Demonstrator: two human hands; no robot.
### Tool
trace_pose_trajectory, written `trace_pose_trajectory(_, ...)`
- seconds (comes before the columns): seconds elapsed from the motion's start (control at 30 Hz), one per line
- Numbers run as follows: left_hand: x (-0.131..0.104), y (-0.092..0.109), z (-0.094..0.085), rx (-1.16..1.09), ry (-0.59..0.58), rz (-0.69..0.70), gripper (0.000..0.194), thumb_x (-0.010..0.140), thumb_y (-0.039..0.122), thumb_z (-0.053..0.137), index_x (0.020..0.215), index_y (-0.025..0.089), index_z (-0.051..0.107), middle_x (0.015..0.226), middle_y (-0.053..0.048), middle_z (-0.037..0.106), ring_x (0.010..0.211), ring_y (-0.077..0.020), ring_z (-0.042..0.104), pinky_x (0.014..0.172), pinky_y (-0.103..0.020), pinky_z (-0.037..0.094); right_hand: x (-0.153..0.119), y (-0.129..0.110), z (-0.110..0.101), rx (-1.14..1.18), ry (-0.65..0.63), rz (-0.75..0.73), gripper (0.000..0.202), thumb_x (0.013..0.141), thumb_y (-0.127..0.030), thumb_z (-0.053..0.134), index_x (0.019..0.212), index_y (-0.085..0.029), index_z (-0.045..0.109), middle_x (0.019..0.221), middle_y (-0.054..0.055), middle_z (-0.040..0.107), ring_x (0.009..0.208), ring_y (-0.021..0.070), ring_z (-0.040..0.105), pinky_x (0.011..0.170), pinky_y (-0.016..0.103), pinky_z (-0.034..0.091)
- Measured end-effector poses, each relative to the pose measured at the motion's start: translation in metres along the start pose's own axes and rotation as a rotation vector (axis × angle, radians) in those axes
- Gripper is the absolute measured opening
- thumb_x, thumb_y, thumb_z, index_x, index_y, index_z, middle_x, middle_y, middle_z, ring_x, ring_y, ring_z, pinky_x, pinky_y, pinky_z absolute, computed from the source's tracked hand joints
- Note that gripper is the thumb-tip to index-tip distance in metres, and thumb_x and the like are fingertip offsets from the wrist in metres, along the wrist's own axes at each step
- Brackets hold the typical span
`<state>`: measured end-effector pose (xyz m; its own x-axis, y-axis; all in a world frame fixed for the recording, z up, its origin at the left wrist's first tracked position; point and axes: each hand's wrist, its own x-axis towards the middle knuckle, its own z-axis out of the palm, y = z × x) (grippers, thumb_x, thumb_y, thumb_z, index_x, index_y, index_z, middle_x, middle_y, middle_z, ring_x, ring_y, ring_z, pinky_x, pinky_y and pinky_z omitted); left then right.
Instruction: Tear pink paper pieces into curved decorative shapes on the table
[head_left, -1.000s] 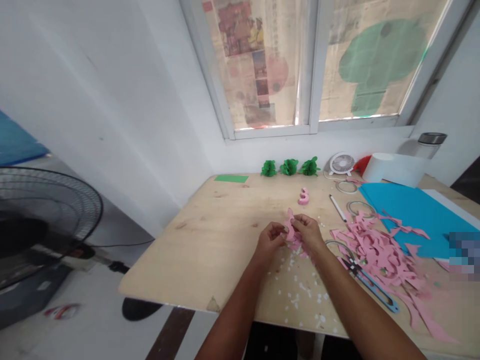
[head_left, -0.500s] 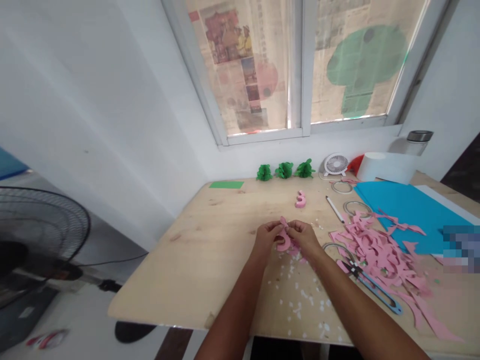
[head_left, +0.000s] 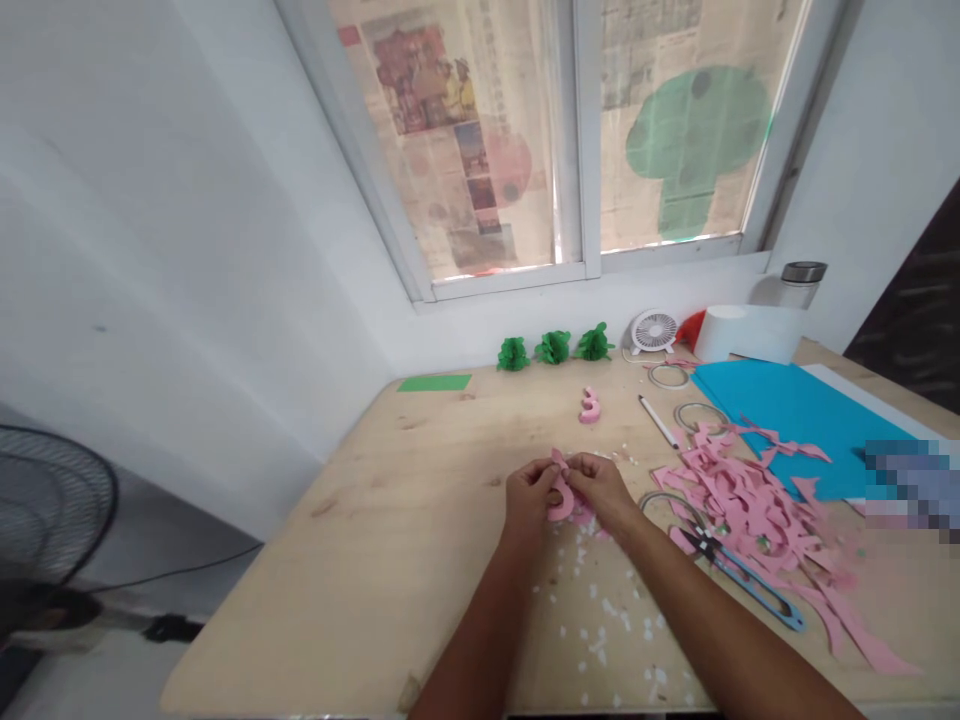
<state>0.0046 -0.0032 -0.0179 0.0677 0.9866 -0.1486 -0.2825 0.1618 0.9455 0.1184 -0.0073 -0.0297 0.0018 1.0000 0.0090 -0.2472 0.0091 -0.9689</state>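
Between my two hands, over the middle of the wooden table, is a curved pink piece (head_left: 561, 504). My left hand (head_left: 529, 492) pinches it from the left near its upper part. From the right, the fingers of my right hand (head_left: 598, 487) close on the same piece, touching my left fingertips. More pink bits (head_left: 582, 512) lie just beneath my right hand, partly hidden by it. Beyond the hands a pink shape like a 3 (head_left: 590, 406) lies on the table. Small white scraps (head_left: 592, 610) are scattered between my forearms.
Pink scraps (head_left: 757, 500), blue-handled snips (head_left: 750, 580), tape rings (head_left: 667, 376), a white pen (head_left: 658, 421) and blue sheets (head_left: 795, 420) lie right. Green paper shapes (head_left: 553, 347) and a small fan (head_left: 653, 331) stand at the back. A green strip (head_left: 435, 383) lies back left.
The whole view has shifted, so the table's contents appear a little further left. Both hands keep hold of the pink piece, which sits slightly lower in the picture.
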Motion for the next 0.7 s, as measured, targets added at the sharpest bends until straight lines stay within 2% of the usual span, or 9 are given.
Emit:
trace_pose_trajectory(0.33,-0.001,-0.001,-0.001,-0.020,0.054,0.022,0.025,0.056,0.032,0.070,0.069,0.012,0.062,0.044,0.007,0.042,0.036,-0.0022,0.033,0.037,-0.016,0.022,0.000,0.003,0.003,-0.056,-0.010,-0.050,0.023,0.064,-0.038,0.066,0.067,-0.016,0.060,0.055,-0.003,0.054,0.048,0.0089,0.043,0.046,0.021,0.031)
trace_pose_trajectory(0.47,0.001,0.001,-0.004,-0.067,0.086,-0.002,0.025,0.055,0.031,0.070,0.069,0.012,0.062,0.049,0.004,0.050,0.038,-0.0035,0.038,0.038,-0.017,0.026,-0.003,-0.004,0.003,-0.147,-0.005,-0.083,0.022,0.067,-0.038,0.062,0.071,-0.017,0.063,0.058,-0.002,0.056,0.050,0.0102,0.045,0.048,0.022,0.034)
trace_pose_trajectory(0.57,0.006,0.004,-0.010,-0.160,0.165,0.013,0.023,0.055,0.028,0.070,0.069,0.012,0.061,0.054,0.002,0.054,0.041,-0.0044,0.042,0.040,-0.018,0.031,-0.001,-0.009,-0.005,-0.265,0.087,-0.154,0.022,0.071,-0.036,0.056,0.077,-0.017,0.066,0.065,0.001,0.062,0.057,0.0130,0.051,0.056,0.025,0.039)
trace_pose_trajectory(0.7,0.012,0.008,-0.022,-0.245,0.185,0.015,0.023,0.055,0.027,0.069,0.068,0.011,0.061,0.057,-0.001,0.057,0.046,-0.0072,0.049,0.042,-0.019,0.034,0.005,-0.015,-0.022,-0.545,0.249,-0.217,0.018,0.072,-0.031,0.054,0.077,-0.019,0.066,0.068,0.002,0.064,0.062,0.0162,0.053,0.060,0.027,0.039)
